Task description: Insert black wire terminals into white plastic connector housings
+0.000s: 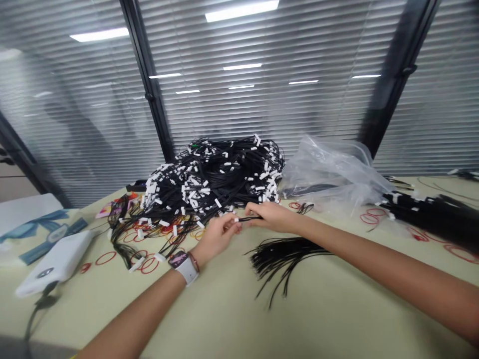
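My left hand (219,238) and my right hand (271,217) meet at their fingertips, both pinching a thin black cable (249,218) with a small white connector near its left end. Just behind them rises a large tangled heap of black cables (209,187) tagged with many white connectors. Nearer me, below my right hand, a loose bunch of black wires (282,259) fans out on the table (337,309). Red rubber bands (107,258) lie scattered left of my left hand, which wears a white-strapped smartwatch (183,267).
A clear plastic bag (333,172) lies behind my right hand, and another black cable bundle (430,214) sits at the right. A white power bank (54,264) and a blue-strapped white package (32,224) are at the left. Glass partitions with blinds stand behind the table.
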`<state>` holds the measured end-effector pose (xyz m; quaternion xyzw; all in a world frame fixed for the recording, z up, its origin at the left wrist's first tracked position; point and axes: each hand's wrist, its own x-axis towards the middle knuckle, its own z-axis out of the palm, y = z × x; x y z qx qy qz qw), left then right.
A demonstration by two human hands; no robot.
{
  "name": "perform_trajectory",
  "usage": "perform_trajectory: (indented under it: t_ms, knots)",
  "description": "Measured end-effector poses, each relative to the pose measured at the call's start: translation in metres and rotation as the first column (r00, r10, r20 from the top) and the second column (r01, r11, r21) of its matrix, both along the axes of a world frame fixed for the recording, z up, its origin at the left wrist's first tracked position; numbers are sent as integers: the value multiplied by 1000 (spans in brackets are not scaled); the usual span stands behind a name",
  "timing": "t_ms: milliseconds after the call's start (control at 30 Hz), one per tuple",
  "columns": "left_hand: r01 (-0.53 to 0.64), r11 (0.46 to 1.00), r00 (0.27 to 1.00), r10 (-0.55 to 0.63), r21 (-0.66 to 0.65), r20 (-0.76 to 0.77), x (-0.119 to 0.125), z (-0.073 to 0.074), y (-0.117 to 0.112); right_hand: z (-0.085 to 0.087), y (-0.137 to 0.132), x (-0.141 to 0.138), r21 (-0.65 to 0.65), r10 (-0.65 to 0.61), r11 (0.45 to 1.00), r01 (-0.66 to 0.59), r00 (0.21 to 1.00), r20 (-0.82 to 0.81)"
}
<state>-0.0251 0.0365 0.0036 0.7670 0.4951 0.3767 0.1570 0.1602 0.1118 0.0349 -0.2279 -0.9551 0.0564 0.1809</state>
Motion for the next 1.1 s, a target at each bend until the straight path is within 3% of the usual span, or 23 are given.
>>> perform_trajectory:
  t_ms: [267,400,567,700,867,1100]
  knots:
    - [-81,992,986,94,-100,138,-28,21,5,14,33,80,1,-142,990,143,984,-106]
    - [-44,976,981,82,-212,176,-21,13,9,11,33,110,-5,-155,988,156,984,-88]
    - [10,958,971,60,-287,232,-6,-8,16,-13,28,117,-18,-158,987,159,987,26]
    - [3,955,971,68,-296,228,-12,-10,19,-29,24,116,-34,-176,983,181,978,111]
    - [-26,958,983,77,-287,166,-19,-4,17,-32,18,114,-68,-148,984,162,974,174]
    - [-33,970,998,44,-240,42,-17,-6,16,-25,10,118,43,-233,972,230,967,105]
